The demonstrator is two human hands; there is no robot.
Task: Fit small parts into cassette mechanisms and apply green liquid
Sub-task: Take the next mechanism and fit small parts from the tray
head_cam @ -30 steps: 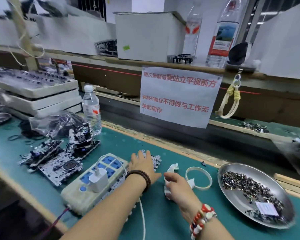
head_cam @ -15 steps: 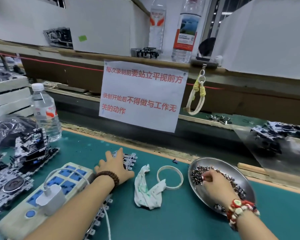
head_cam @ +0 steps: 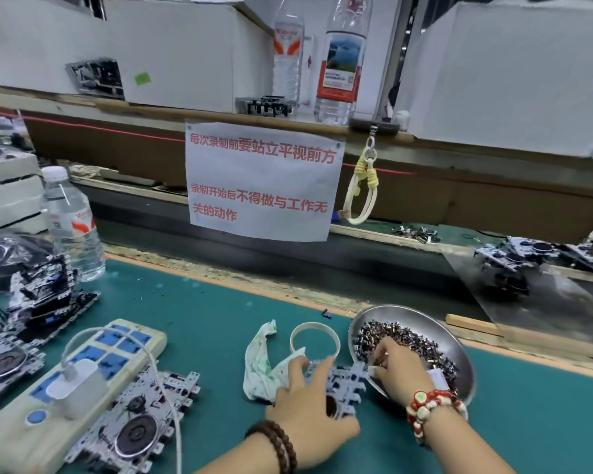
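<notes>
Head view: the left hand [head_cam: 308, 410] lies over a cassette mechanism [head_cam: 344, 384] near the bench's front edge, fingers spread and curled round its far side, holding it just beside the metal dish [head_cam: 459, 350] of small parts [head_cam: 408, 336]. The right hand [head_cam: 399, 367] reaches over the dish's near rim, fingertips pressed together; whether they pinch a part cannot be told. A green-stained cloth [head_cam: 264, 357] lies touching the left hand. The risk, as I judge it: a tiny part slips from the fingertips onto the bench, or the wrist knocks the dish's rim and spills it.
</notes>
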